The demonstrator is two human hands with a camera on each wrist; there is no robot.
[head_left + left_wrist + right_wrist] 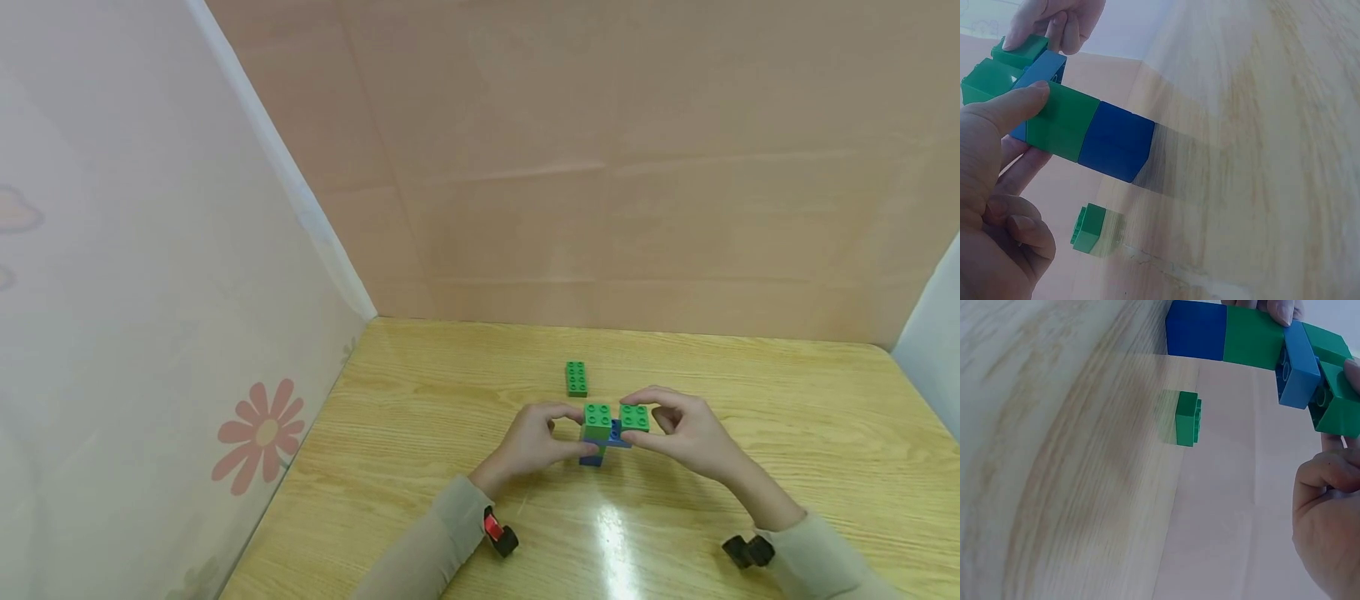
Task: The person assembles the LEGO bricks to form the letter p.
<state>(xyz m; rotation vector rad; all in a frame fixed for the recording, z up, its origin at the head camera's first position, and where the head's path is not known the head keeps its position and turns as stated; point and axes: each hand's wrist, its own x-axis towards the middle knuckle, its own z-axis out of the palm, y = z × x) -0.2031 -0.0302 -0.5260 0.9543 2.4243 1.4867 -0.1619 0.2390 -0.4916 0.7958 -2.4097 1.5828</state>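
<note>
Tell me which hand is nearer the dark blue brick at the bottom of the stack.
Left. The left hand grips the stack just above the dark blue brick; the right hand is farther off, higher and to the right, pinching a green brick.

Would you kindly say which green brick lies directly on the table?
The loose green brick beyond the stack; the other green bricks are raised, stacked or held.

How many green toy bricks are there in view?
4: the loose brick on the table, the middle brick between blue bricks, the top brick above them, the held brick in the right hand.
</note>
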